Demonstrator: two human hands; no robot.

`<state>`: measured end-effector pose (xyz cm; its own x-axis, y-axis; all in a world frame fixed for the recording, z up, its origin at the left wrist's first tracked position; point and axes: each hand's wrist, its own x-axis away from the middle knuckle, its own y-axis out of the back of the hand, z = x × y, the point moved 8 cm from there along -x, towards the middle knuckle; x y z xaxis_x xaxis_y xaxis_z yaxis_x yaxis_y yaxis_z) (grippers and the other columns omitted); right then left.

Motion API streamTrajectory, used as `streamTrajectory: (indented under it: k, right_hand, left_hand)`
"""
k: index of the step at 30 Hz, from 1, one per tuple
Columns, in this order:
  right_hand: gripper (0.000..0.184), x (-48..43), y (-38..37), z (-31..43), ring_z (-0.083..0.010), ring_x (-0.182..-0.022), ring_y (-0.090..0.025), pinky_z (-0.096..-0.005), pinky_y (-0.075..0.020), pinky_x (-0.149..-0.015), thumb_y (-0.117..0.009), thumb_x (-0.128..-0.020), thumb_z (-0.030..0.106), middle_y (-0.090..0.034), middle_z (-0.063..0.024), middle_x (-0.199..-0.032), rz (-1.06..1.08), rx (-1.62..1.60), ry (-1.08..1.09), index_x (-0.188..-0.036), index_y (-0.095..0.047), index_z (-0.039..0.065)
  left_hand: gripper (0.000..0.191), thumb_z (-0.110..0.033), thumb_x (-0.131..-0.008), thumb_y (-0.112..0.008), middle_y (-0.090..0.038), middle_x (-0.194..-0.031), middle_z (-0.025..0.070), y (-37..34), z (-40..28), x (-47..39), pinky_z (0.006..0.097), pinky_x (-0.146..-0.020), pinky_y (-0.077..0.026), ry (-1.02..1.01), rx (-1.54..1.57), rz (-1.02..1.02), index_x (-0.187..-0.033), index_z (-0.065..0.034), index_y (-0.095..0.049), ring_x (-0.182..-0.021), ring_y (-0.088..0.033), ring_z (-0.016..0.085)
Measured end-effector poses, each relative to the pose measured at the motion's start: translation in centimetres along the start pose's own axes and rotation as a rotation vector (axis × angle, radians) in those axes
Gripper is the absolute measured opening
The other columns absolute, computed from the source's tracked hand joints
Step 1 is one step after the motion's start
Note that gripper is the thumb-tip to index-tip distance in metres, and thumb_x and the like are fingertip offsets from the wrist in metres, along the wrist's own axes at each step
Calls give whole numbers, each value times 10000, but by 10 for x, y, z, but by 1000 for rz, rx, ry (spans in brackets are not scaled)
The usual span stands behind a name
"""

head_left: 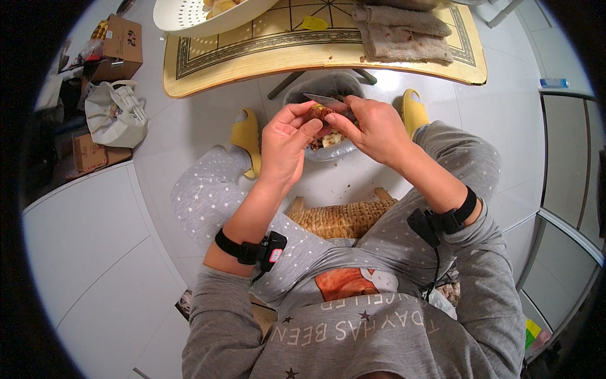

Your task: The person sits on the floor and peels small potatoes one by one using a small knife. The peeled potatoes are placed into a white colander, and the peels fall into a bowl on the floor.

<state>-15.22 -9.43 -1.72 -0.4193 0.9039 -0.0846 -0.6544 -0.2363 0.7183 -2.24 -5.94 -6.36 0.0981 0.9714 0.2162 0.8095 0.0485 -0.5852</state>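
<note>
My left hand point(285, 137) grips a small reddish-brown piece of produce point(322, 112) between thumb and fingers; a bit of yellow-green shows at its top. My right hand point(376, 128) holds a knife point(326, 101), its blade pointing left across the top of the piece. The right thumb is close against the piece's right side. Both hands are above a waste bin point(326, 154) lined with clear plastic. Brown and pale scraps point(333, 138) lie in the bin, partly hidden by my hands.
A low patterned table point(265, 52) stands ahead, bearing a white colander point(177, 16) with yellowish pieces, a yellow plastic piece point(315, 22) and a folded grey towel point(405, 40). A woven stool point(341, 219) is beneath me. At left are a white bag point(116, 118) and cardboard boxes point(120, 47).
</note>
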Motion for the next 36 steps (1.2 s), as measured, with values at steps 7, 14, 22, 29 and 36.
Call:
streamTrajectory:
  k: [7,14,22,29,36]
  right_hand:
    - [448,0,-1,1,-363,-598,-584,-431,-455,-523,-574,-829,453,-589,-169,-623,-20,40,40,-711,-582,21]
    - [389,3,-7,1,-384,-596,-556,-422,-436,-518,-593,-845,374,-559,-197,-633,6,4,60,-745,-557,0]
    - [426,4,-10,4,-361,-581,-574,-428,-453,-507,-559,-847,419,-570,-162,-598,-43,29,107,-669,-556,32]
    - [429,1,0,0,-362,-578,-569,-423,-442,-503,-572,-838,431,-569,-175,-604,-126,-104,74,-701,-566,24]
    - [472,0,1,-9,-363,-571,-564,-425,-439,-504,-584,-817,474,-564,-177,-594,-47,-28,-8,-701,-564,17]
  left_hand:
    - [241,34,-833,-587,-613,-1017,118,1,1,0,325,-816,-534,1,-7,-7,-1069,26,-540,-912,-610,178]
    - [234,35,-827,-593,-623,-994,123,3,-1,3,315,-766,-541,-25,-29,-26,-1056,31,-546,-863,-626,181]
    - [235,25,-835,-588,-629,-986,128,1,-3,4,307,-758,-542,-4,-50,-38,-1065,33,-540,-850,-630,174]
    - [243,-9,-844,-598,-607,-1031,115,2,-3,0,301,-781,-542,-22,46,-65,-1077,22,-534,-881,-617,173]
    - [233,-30,-847,-606,-608,-1027,104,7,-3,-1,302,-790,-539,38,7,-73,-1069,6,-543,-896,-612,168]
